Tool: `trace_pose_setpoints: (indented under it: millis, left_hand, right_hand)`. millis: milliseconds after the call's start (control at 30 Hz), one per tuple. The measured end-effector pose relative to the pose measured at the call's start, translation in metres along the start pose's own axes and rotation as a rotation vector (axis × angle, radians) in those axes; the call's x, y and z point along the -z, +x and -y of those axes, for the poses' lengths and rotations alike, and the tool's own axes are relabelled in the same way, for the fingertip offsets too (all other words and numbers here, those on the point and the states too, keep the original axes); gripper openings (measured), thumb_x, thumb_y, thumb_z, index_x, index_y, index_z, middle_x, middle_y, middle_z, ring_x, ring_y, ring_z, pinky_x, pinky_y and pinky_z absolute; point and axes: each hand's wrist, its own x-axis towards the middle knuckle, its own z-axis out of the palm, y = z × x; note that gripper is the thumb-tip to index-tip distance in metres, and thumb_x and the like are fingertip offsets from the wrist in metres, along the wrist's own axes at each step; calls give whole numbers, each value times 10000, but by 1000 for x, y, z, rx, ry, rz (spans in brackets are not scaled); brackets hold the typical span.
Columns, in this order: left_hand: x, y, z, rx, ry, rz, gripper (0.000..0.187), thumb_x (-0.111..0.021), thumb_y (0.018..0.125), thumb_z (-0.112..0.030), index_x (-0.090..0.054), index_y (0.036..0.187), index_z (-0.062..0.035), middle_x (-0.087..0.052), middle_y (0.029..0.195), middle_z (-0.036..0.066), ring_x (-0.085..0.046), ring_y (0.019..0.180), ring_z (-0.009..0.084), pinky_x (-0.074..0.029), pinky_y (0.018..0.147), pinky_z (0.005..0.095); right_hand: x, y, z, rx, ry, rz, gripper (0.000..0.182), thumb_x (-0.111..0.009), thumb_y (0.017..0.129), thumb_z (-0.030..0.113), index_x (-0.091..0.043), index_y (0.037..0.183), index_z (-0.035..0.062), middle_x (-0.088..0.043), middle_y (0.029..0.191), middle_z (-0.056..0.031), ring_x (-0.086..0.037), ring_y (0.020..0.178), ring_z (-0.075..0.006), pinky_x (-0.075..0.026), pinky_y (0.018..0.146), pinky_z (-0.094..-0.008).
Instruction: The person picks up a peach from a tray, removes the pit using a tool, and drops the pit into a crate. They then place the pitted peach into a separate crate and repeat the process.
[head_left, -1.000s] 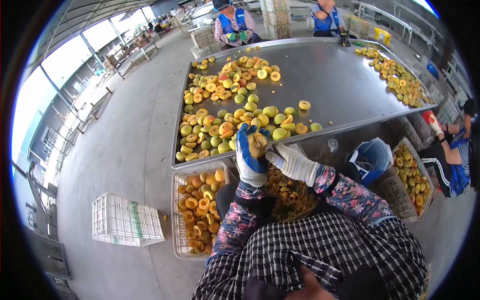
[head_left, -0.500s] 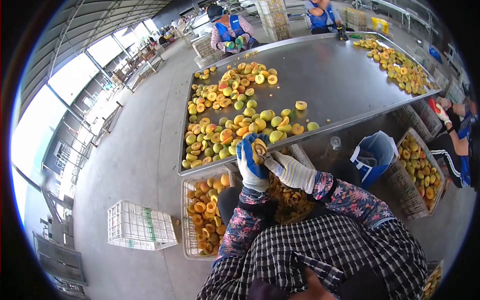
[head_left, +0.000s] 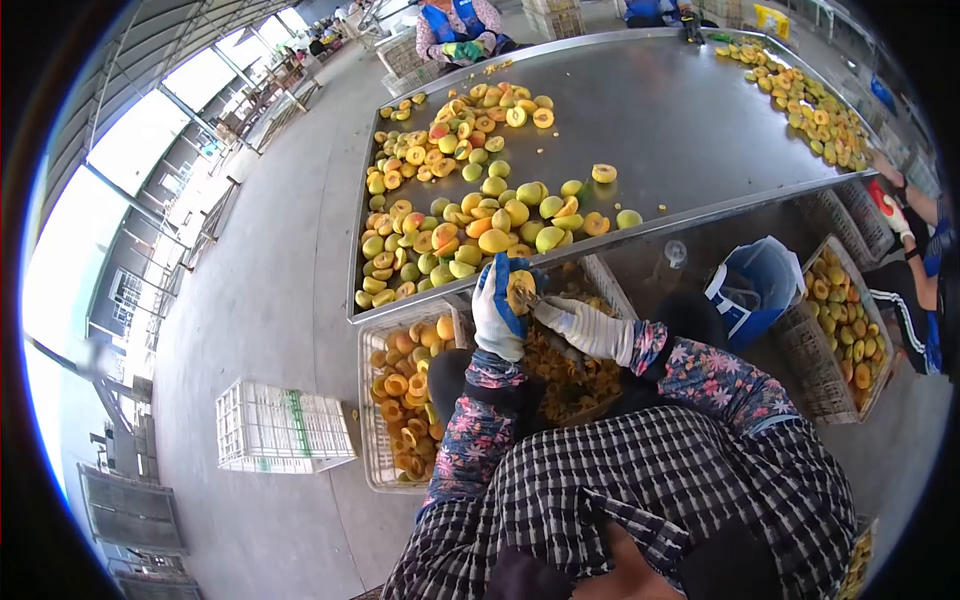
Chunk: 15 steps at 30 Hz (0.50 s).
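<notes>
My left hand [head_left: 497, 318], in a white and blue glove, grips a yellow peach half [head_left: 520, 288] with its cut face toward me. In a striped glove, my right hand [head_left: 588, 328] is closed around a small tool, mostly hidden, whose metal tip [head_left: 534, 301] meets the cut face. Below both hands a crate holds brownish-orange scraps [head_left: 568, 375]. Left of my knee, hollowed peach halves [head_left: 408, 415] fill another crate [head_left: 366, 440]. Just beyond my hands, a pile of green-yellow peach halves [head_left: 495, 240] lies on the metal table [head_left: 660, 120].
The table's raised edge [head_left: 690, 222] runs in front of me. An upturned white crate [head_left: 280, 428] stands on the floor at left. To the right are a blue bag [head_left: 750, 295] and a full fruit crate [head_left: 815, 385]. Co-workers sit across the table [head_left: 460, 25] and at right [head_left: 915, 240].
The view has tipped downward slightly, so the table sits higher in the frame. My hands stay together at the same peach half, with the tool tip still against its cut face.
</notes>
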Motion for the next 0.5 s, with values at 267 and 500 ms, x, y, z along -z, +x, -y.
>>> trace_pose_setpoints:
  millis: [267, 500]
  left_hand:
    - [-13, 18, 61, 308, -563, -89, 405, -402, 1073, -319, -523, 1233, 33, -640, 1066, 127, -660, 943, 244, -545, 856, 361]
    - [-28, 19, 58, 271, -370, -232, 475, -468, 1047, -395, -620, 1064, 55, -677, 946, 144, -657, 811, 207, -552, 807, 334]
  right_hand:
    - [37, 60, -52, 366, -480, -291, 439, -485, 1034, 393, -588, 1189, -5, -655, 943, -170, -620, 915, -304, -480, 822, -402]
    - [19, 72, -66, 251, -357, -304, 512, -452, 1033, 454, -566, 1158, -29, -650, 978, -243, -618, 883, -375, -482, 831, -410]
